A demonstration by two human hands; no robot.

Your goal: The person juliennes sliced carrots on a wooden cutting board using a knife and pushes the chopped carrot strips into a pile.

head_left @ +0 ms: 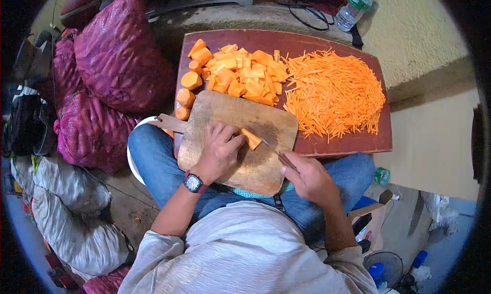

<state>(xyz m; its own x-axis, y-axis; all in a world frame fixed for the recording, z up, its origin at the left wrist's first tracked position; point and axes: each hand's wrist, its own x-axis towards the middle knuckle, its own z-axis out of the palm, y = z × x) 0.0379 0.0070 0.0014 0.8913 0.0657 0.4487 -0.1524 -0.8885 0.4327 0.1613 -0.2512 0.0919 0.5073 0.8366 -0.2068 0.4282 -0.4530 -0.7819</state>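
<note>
A wooden cutting board (225,107) with a short handle lies across my lap. On it, my left hand (221,146) bends its fingers over the left side of a carrot piece (250,139) and holds it down. A knife (287,160) is in my right hand (309,179), its narrow blade pointing to the upper left, with the tip by the right side of that piece. Just past the board is a pile of carrot slices (245,71). Several peeled carrot chunks (191,80) stand left of the slices. To the right lies a large heap of carrot strips (335,94).
The dark red table (353,149) carries the carrots. Purple mesh sacks (120,53) and white sacks (76,212) crowd the left side. A water bottle (353,10) lies at the back right, near a black cable (309,17). Beside my right knee is another bottle (381,176).
</note>
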